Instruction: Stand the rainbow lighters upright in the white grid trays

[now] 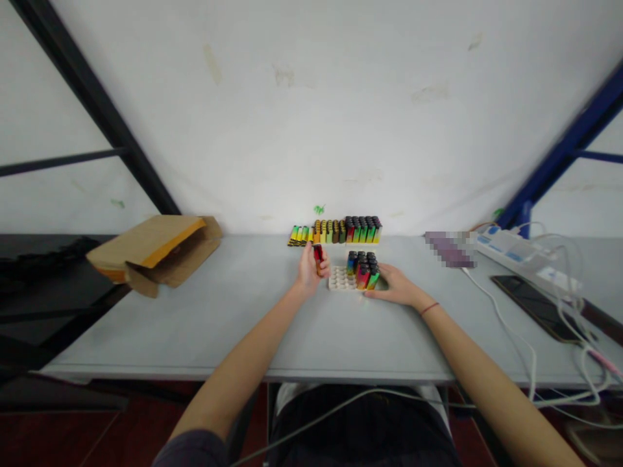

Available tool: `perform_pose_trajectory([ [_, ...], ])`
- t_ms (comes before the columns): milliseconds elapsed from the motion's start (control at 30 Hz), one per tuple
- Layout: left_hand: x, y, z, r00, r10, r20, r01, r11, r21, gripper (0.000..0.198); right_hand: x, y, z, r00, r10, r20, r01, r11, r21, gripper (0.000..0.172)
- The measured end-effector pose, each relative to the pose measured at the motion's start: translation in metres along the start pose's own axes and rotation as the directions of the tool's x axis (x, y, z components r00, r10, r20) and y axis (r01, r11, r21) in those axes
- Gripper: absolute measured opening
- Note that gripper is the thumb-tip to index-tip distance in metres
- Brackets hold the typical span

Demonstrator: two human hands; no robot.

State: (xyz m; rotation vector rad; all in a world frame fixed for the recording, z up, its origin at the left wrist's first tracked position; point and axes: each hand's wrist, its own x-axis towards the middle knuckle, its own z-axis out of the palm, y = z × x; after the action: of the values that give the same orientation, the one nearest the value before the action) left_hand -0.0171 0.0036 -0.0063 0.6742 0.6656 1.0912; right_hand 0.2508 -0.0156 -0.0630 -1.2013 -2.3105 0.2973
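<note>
My left hand (310, 269) has its fingers wrapped round a red lighter (318, 254), dark at its top, just left of a white tray (335, 283) with rows of round holes. Multicoloured lighters with black tops (365, 267) stand upright in the right part of that tray, while holes show bare on its left. At the tray's right end, my right hand (393, 285) grips it, thumb along the front edge and fingers partly hidden behind the lighters.
Behind, by the wall, stand more upright lighters (363, 228) and a yellow-brown group (329, 231); several yellow-green lighters (300, 235) lie beside them. An opened cardboard box (156, 250) sits left. Rightward are a phone (538, 306), a power strip (525, 259) and white cables (501, 318).
</note>
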Motion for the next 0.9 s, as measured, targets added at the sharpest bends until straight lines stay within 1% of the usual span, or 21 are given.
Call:
perform_pose_trajectory([
  [167,0.003,-0.005,-0.002,0.997,-0.011,-0.079,0.019,0.995,0.097,0.053,0.0,-0.001,-0.001,1.0,-0.009,-0.003,0.009,1.0,0.017,0.068],
  [333,0.005,-0.009,-0.001,0.992,0.045,-0.119,-0.027,0.988,0.152,0.057,-0.001,-0.001,-0.001,1.0,-0.022,-0.015,0.023,0.999,0.031,0.066],
  [467,0.005,-0.012,0.001,0.986,0.063,-0.153,-0.039,0.988,0.151,0.059,0.0,-0.001,-0.002,1.0,-0.023,-0.008,0.023,0.999,0.028,0.067],
  [633,0.003,-0.012,0.003,0.975,0.065,-0.213,-0.04,0.992,0.117,0.054,0.001,-0.001,-0.003,1.0,-0.03,0.003,0.029,0.999,0.035,0.066],
  [900,0.004,-0.013,0.003,0.98,0.011,-0.197,0.017,0.991,0.136,0.056,0.0,-0.003,-0.003,1.0,-0.025,-0.01,0.025,0.999,0.041,0.064],
])
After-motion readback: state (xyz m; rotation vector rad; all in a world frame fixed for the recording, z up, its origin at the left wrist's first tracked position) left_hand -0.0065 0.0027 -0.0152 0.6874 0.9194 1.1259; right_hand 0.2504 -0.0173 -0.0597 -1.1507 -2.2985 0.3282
